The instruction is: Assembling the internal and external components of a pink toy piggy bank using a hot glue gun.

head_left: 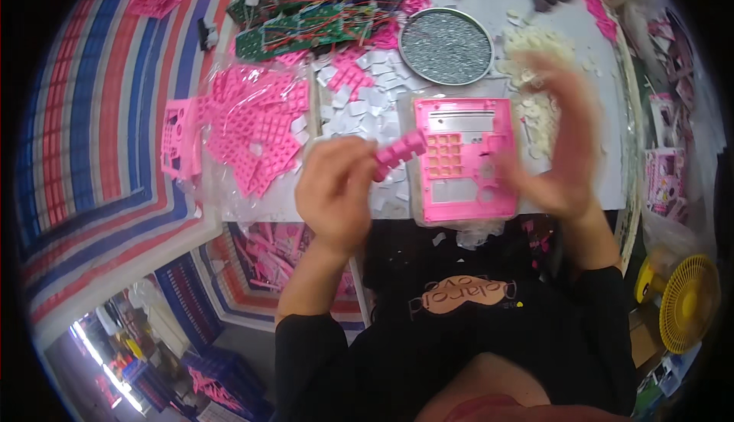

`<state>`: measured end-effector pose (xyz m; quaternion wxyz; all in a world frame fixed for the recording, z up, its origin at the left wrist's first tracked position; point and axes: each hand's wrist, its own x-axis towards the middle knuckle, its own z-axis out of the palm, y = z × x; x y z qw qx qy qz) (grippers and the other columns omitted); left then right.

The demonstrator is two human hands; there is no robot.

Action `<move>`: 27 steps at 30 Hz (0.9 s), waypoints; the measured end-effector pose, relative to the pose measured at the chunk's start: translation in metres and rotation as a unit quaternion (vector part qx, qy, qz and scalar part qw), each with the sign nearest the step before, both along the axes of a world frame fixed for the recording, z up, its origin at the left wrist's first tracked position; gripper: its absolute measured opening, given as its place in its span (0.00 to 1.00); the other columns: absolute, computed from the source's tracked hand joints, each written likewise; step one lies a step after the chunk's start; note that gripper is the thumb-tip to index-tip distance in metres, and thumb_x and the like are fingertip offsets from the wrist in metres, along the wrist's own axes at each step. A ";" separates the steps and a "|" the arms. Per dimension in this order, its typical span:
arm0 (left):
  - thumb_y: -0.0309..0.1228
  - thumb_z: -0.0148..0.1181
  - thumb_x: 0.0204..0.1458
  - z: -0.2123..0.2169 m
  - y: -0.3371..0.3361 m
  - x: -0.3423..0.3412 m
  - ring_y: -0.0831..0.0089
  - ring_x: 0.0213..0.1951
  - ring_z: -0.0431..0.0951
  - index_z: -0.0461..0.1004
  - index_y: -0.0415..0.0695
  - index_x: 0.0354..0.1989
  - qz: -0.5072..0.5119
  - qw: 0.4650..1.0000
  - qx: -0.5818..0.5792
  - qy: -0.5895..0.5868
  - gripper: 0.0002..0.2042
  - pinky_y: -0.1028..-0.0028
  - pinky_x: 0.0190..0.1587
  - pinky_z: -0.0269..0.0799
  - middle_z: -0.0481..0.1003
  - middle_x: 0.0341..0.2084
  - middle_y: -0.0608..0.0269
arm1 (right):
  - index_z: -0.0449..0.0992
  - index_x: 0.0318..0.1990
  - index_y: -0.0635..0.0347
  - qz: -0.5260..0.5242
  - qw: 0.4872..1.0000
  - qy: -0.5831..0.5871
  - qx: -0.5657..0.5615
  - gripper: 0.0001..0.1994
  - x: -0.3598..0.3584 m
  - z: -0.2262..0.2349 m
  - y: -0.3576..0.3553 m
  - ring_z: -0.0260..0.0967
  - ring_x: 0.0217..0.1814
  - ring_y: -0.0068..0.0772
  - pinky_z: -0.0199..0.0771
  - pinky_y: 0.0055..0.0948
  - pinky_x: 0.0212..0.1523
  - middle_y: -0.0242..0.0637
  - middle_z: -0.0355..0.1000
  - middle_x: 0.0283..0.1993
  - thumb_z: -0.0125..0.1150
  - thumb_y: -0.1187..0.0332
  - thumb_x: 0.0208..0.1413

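Note:
Between the thumb and fingers of my left hand is a notched pink plastic piece, held just off the left edge of a pink plastic casing. The casing lies face down or open side up, I cannot tell which. It has a grid of square openings at its left middle and a pale panel along its top. Smeared by motion, my right hand is over the casing's right side, thumb and fingers spread apart. Whether its thumb touches the casing cannot be made out.
A round tray of small metal screws stands beyond the casing. Cream-coloured small parts lie to its right, white square pieces to its left. Farther left is a clear bag of pink keypads. Wired green circuit boards are piled at the back.

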<state>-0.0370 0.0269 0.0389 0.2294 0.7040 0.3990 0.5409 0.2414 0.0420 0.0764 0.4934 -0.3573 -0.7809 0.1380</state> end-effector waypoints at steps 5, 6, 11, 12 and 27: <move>0.17 0.63 0.57 0.003 -0.017 0.026 0.72 0.32 0.79 0.76 0.35 0.45 -0.100 0.990 0.044 0.090 0.08 0.73 0.33 0.78 0.79 0.38 0.56 | 0.79 0.51 0.64 0.223 0.907 0.044 -0.354 0.18 -0.008 -0.029 -0.009 0.75 0.40 0.23 0.72 0.22 0.35 0.36 0.79 0.46 0.71 0.76 0.52; 0.17 0.63 0.58 0.001 -0.023 0.029 0.73 0.32 0.79 0.75 0.35 0.46 -0.113 0.986 -0.122 -0.027 0.09 0.74 0.33 0.79 0.79 0.37 0.57 | 0.80 0.49 0.64 0.215 0.888 0.073 -0.400 0.16 -0.010 -0.031 -0.013 0.74 0.37 0.21 0.72 0.21 0.34 0.35 0.79 0.44 0.71 0.76 0.52; 0.21 0.60 0.62 -0.014 -0.031 0.026 0.76 0.31 0.81 0.71 0.34 0.49 -0.157 0.786 -0.503 -0.323 0.09 0.77 0.33 0.82 0.77 0.31 0.60 | 0.73 0.60 0.68 0.289 0.731 0.302 -0.539 0.23 -0.008 -0.022 -0.017 0.73 0.41 0.17 0.76 0.19 0.38 0.34 0.76 0.44 0.67 0.80 0.56; 0.22 0.59 0.63 -0.016 -0.032 0.024 0.76 0.30 0.81 0.71 0.34 0.49 -0.170 0.762 -0.523 -0.342 0.09 0.77 0.33 0.81 0.77 0.31 0.60 | 0.74 0.60 0.68 0.281 0.764 0.271 -0.513 0.23 -0.008 -0.023 -0.019 0.73 0.42 0.17 0.76 0.19 0.38 0.34 0.75 0.45 0.66 0.80 0.56; 0.23 0.68 0.52 -0.031 -0.031 0.017 0.69 0.31 0.77 0.78 0.40 0.44 -0.081 0.970 -0.220 0.069 0.11 0.71 0.31 0.72 0.77 0.37 0.58 | 0.77 0.39 0.61 0.149 0.929 -0.191 -0.279 0.11 -0.013 -0.039 0.018 0.75 0.39 0.52 0.74 0.44 0.41 0.45 0.75 0.34 0.68 0.65 0.55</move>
